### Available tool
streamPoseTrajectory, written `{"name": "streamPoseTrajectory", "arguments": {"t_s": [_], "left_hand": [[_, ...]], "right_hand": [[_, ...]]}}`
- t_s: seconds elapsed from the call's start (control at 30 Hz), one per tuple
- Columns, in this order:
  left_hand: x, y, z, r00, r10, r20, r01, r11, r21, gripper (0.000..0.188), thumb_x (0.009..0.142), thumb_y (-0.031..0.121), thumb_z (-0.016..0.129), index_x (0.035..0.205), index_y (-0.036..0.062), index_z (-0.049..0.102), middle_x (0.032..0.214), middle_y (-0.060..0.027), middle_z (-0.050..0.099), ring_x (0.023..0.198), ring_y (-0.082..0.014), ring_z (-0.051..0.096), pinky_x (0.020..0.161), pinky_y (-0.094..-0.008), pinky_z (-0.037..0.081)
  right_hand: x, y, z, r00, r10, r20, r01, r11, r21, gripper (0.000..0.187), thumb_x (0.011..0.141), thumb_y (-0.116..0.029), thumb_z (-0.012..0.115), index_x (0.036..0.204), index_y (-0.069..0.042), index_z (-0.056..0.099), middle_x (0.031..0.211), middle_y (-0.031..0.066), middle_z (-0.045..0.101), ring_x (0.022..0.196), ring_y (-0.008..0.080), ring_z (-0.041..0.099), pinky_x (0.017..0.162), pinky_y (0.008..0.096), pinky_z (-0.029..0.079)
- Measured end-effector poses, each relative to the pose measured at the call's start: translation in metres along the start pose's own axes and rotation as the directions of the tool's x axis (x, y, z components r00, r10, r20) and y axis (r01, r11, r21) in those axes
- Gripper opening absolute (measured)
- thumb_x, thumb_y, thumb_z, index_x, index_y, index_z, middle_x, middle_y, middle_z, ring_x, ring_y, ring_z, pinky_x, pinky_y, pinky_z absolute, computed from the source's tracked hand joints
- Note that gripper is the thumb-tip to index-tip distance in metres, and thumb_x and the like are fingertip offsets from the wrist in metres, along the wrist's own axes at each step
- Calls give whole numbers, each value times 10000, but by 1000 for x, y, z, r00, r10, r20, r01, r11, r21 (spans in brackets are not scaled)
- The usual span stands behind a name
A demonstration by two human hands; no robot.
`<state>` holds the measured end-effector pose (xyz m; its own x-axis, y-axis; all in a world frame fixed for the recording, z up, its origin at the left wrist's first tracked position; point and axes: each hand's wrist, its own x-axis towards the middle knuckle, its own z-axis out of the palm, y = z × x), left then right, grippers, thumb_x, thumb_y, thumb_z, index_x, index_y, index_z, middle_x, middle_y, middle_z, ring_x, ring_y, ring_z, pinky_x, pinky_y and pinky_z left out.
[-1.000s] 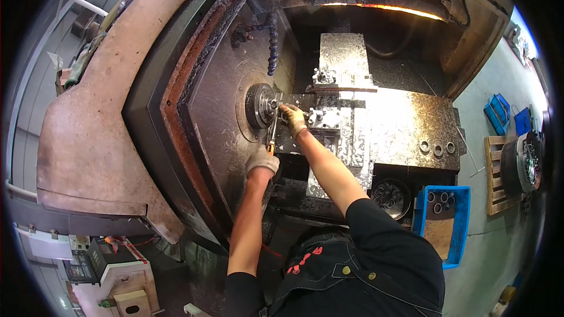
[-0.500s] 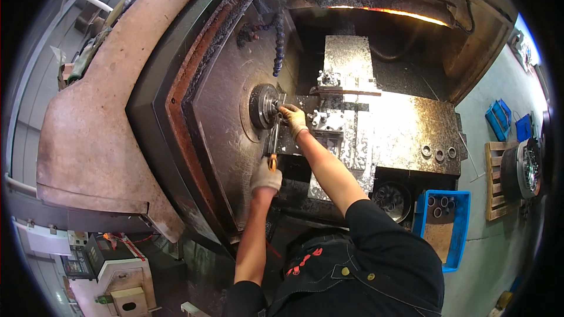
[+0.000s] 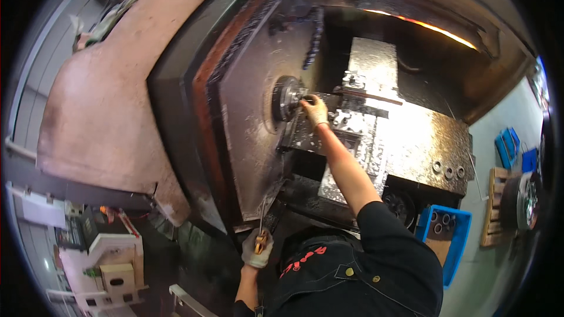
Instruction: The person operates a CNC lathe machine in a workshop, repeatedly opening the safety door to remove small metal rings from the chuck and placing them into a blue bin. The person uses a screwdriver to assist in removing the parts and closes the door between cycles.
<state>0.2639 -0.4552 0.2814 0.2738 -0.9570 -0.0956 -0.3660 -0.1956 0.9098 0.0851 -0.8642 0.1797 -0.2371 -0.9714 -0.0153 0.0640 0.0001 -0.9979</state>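
Note:
Up at the lathe chuck [image 3: 286, 98], my right hand [image 3: 315, 111] in a pale glove has its fingers bent together at the chuck's face. What they grip there is too small and hidden to name. Lower down, beside the front corner of the grey guard, my left hand [image 3: 257, 249] in a whitish glove is closed around an orange-handled tool [image 3: 259, 242] with a long thin metal shaft pointing away from me. The tool's exact kind is unclear. Just right of my right hand sits the metal tool post [image 3: 349, 120] on its slide.
Several metal rings [image 3: 449, 172] lie on the shiny, chip-covered machine bed [image 3: 417, 141]. A blue crate [image 3: 461, 240] with more rings stands at the lower right, near a dark round container [image 3: 399, 206]. A segmented coolant hose [image 3: 313, 47] hangs above the chuck.
My left hand has drawn the orange-handled tool down and back from the chuck toward my body. My right hand stays at the chuck. The whole view has shifted somewhat.

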Motion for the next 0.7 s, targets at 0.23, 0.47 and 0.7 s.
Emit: {"name": "streamPoseTrajectory", "arguments": {"t_s": [0.23,0.47,0.7], "left_hand": [[-32,69,-104,942,162,-295,-148,987,68,142,694,-4,590,831,29,566,811,-76,607,766,-146,587,694,-271,468],[23,54,-225,799,563,-210,-184,562,807,353,643,8,608,987,-2,530,1159,-201,483,1009,-336,522,840,-399,427],[87,64,-245,827,561,-38,-254,433,865,466,608,36,591,1071,30,533,1318,-246,322,1140,-407,392,958,-427,330]], "right_hand": [[15,7,-8,967,216,133,-231,966,113,305,798,-350,599,948,-84,616,744,-4,569,618,105,502,533,252,386],[7,5,3,985,-43,166,22,992,127,282,776,-233,647,1001,-69,606,780,1,615,596,59,513,476,205,392],[8,-17,-12,984,96,147,-104,994,42,296,753,-241,655,964,-35,635,767,28,618,628,91,527,557,234,427]]}}
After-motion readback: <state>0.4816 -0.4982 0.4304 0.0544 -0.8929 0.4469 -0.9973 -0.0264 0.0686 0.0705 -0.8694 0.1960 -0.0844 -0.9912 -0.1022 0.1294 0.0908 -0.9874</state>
